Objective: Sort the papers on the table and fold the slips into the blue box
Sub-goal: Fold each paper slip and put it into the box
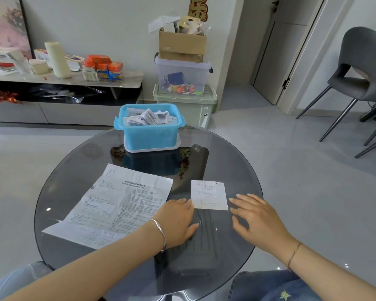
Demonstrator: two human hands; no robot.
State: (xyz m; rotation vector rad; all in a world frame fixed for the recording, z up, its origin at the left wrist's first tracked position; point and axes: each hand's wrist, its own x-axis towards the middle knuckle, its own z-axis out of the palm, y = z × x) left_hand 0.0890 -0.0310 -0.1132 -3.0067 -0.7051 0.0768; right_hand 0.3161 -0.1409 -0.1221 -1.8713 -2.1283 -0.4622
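Observation:
A blue box (150,135) stands at the far side of the round glass table (74,161), holding several folded slips (149,118). A large unfolded printed sheet (113,203) lies flat on the table's left. To its right lies a small folded slip (208,195). My left hand (178,220) rests flat on the glass, fingers straight, its fingertips at the slip's lower left corner. On the other side, my right hand (256,216) lies flat with fingers spread, fingertips touching the slip's lower right corner. Neither hand holds anything.
The blue box sits on a clear lid (152,148). Beyond the table stand stacked storage bins (185,92) topped by a cardboard box (181,43), and a low cabinet (63,88) with clutter. A grey chair (360,79) is at the right. My knees show below the table.

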